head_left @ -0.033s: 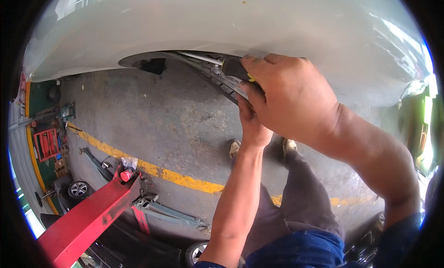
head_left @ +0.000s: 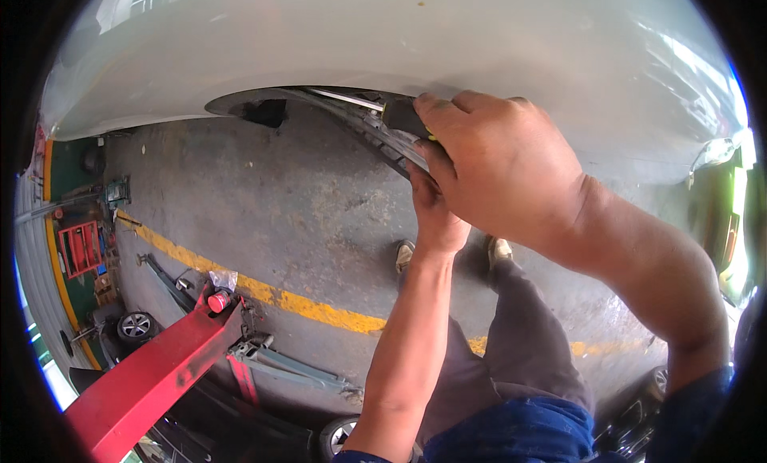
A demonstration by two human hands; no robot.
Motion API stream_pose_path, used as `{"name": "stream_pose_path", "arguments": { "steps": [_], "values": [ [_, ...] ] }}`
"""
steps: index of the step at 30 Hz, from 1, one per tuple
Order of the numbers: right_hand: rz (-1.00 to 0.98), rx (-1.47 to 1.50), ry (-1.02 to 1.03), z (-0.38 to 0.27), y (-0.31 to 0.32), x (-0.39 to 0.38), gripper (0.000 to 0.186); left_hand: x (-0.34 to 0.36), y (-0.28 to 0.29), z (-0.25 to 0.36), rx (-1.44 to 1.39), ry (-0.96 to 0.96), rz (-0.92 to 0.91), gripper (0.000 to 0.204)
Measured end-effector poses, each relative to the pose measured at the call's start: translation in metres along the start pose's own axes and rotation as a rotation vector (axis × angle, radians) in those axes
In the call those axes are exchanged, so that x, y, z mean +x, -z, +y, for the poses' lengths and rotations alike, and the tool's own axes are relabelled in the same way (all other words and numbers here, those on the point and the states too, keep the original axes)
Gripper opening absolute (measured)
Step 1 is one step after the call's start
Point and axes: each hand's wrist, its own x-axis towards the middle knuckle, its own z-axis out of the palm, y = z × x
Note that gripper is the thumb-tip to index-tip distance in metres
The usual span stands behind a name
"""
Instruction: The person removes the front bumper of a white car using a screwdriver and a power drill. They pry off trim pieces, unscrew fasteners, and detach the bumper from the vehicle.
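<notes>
My right hand (head_left: 507, 163) is closed around the black-and-yellow handle of a screwdriver (head_left: 406, 119). Its bright shaft points left, into the gap under the curved edge of a pale car body panel (head_left: 319, 39). Just below, my left hand (head_left: 438, 219) has its fingers closed at the end of a dark ribbed liner strip (head_left: 371, 139) that hangs away from the panel's wheel-arch edge. The left fingertips are partly hidden behind my right hand and the strip. Where the screwdriver's tip ends inside the gap cannot be seen.
A red lift arm (head_left: 152, 375) reaches in from the lower left, with a red can (head_left: 218, 302) on its end. Grey metal arms (head_left: 296, 369) lie near a yellow floor line (head_left: 300, 306). A wheel (head_left: 136, 326) and a red rack (head_left: 80, 249) stand far left.
My right hand and the screwdriver handle have shifted very slightly to the left, and the right forearm has turned a little. My left hand stays in place.
</notes>
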Motion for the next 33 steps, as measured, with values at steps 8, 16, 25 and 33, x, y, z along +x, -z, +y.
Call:
{"name": "stream_pose_path", "arguments": {
  "steps": [8, 16, 25, 33],
  "values": [
    [-0.403, 1.008, -0.671, 0.007, 0.010, 0.010, 0.027, -0.012, 0.000, 0.010, -0.136, 0.069, 0.003, 0.056],
    [-0.284, 1.028, -0.663, 0.013, -0.002, -0.002, 0.032, -0.011, -0.013, 0.024, -0.102, 0.095, 0.064, 0.054],
    [0.081, 0.582, -0.321, -0.016, -0.024, -0.031, 0.022, -0.005, -0.007, 0.025, -0.100, 0.103, 0.013, 0.056],
    [0.006, 0.550, -0.415, -0.020, -0.013, -0.012, 0.023, -0.008, -0.005, 0.018, -0.087, 0.075, -0.014, 0.058]
  ]
}}
